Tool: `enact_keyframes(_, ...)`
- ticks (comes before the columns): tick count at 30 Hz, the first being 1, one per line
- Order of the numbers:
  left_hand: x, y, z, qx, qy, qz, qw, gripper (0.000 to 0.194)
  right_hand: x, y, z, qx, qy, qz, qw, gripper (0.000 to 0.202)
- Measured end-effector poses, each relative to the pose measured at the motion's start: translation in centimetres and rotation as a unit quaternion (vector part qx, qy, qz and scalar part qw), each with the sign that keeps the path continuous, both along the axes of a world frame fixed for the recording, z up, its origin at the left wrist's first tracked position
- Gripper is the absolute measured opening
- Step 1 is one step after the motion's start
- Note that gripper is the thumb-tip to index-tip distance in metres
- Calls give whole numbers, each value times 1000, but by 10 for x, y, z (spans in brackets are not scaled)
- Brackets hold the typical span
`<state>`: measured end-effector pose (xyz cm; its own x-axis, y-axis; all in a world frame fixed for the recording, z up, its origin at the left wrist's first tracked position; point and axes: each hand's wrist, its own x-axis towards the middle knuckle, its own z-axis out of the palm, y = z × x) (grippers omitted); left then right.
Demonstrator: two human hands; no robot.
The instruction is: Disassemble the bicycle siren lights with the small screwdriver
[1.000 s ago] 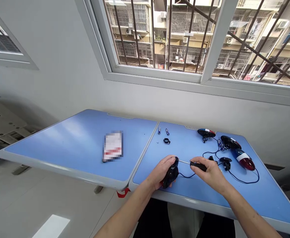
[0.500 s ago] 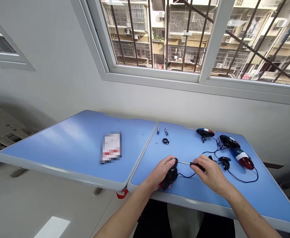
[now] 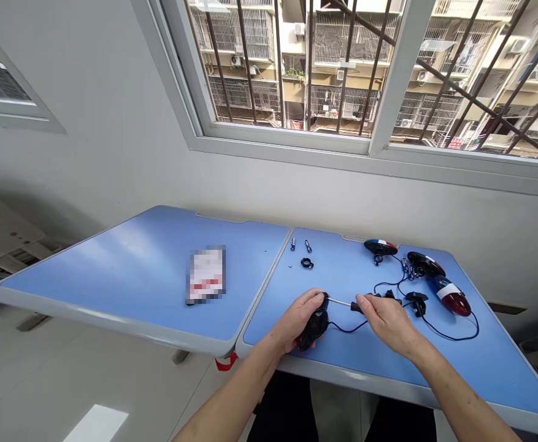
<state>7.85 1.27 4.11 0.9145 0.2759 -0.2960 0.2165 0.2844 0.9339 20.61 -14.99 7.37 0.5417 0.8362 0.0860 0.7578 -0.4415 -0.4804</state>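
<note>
My left hand [image 3: 297,318] is closed around a bike light [image 3: 313,329] with a black underside and a bit of red showing, held just above the table's near edge. In my right hand [image 3: 391,322] is a screwdriver [image 3: 341,302], gripped by its black handle. Its metal shaft points left, and the tip meets the black bracket at the top of the light, near my left thumb. The exact seat of the tip is hidden. A thin black cable [image 3: 349,331] runs from the light toward the right, passing behind my right hand.
Beyond my hands lie two batteries [image 3: 293,244], a black clamp ring [image 3: 307,263] and a tiny screw [image 3: 289,266]. Several bike lights [image 3: 455,298] with cables and a black switch piece [image 3: 416,302] occupy the right side. A blurred packet [image 3: 207,273] rests on the left table.
My right hand's fingers have shifted on the screwdriver handle, now covering its rear end. The screwdriver tip and the bike light in my left hand stay nearly in place.
</note>
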Motion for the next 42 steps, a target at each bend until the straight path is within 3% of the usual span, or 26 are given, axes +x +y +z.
enact_keyframes(3,0,1,-2,3,1,0,1000,44,0,-1,-1,-7,-41,27,999,44)
enact_keyframes(12,1,3,-3,-14,-2,-6,1000,42,6,-3,-12,86,-115,66,987,19)
enact_keyframes(17,0,2,1,-28,0,8,1000,42,1,2,-11,68,-72,42,994,20)
enact_keyframes(22,-1,1,3,-20,3,2,1000,44,-2,2,0,-32,-64,14,997,46)
enact_keyframes(27,0,2,1,-19,-2,1,1000,43,3,-1,3,1,-57,47,997,29)
enact_keyframes(33,-1,3,0,-26,-6,2,1000,45,7,-2,-4,53,17,36,998,16)
enact_keyframes(37,-1,4,1,-23,-5,-2,1000,46,3,-1,0,37,50,31,998,21)
enact_keyframes(42,-1,4,1,-23,-1,0,1000,45,0,-2,5,-4,10,19,1000,40)
